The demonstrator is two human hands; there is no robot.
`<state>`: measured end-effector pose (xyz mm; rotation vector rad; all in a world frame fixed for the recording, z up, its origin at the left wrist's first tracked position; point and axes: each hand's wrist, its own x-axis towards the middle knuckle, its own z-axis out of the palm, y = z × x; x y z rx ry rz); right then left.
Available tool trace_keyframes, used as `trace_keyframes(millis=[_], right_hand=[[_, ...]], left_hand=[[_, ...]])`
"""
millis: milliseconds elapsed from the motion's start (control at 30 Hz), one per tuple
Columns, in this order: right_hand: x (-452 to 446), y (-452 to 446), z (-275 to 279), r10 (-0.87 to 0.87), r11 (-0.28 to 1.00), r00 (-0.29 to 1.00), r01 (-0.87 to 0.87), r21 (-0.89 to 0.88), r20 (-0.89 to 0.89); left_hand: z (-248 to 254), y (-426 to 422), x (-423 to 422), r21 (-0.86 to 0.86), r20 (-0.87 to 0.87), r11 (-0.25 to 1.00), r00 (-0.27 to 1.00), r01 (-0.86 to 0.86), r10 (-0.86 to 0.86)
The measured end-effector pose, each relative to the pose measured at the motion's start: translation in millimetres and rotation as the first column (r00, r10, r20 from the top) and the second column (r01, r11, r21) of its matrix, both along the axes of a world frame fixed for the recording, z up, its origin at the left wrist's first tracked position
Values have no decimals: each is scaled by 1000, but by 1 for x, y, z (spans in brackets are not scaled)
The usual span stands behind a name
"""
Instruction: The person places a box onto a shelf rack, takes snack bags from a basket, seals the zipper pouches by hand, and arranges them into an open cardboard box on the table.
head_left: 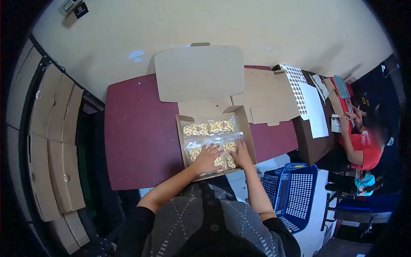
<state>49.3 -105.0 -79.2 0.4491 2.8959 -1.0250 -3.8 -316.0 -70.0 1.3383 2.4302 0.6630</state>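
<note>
An open cardboard box [245, 120] lies in front of me with its wide lid [199, 73] folded back against the wall. Inside are clear plastic bags of pale, curved pieces that look like cashews, with two bags [221, 126] side by side at the far end. My left hand [207, 159] lies flat on a near bag [195, 150], fingers spread. Pressed on the near right bag [230, 147], my right hand [242, 155] has its fingers stretched out close to the box's right wall. Both palms are hidden from view.
The box rests on a maroon table [141, 132]. To its right lie a flat cardboard box [265, 94], a sticker sheet [295, 85] and white paper [313, 111]. A blue basket [295, 192] stands at lower right. Stacked cartons [55, 171] line the left. A person in red [370, 150] works at right.
</note>
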Motion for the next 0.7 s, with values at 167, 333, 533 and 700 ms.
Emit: trace_keyframes(millis=[167,333,533,700], right_hand=[[-2,-6,-4,6,1000,999,-7,27,50],[4,-12,5,-46,998,997,48,34,-61],[6,-14,7,-99,984,991,110,140,-87],[6,-12,8,-29,999,991,35,38,-128]], left_hand=[[-3,-3,1,37,-7,999,1000,-17,18],[-3,-6,2,40,2,999,1000,-14,14],[-9,-5,2,1,20,1000,1000,-17,17],[-2,-8,0,-41,-2,999,1000,14,-14]])
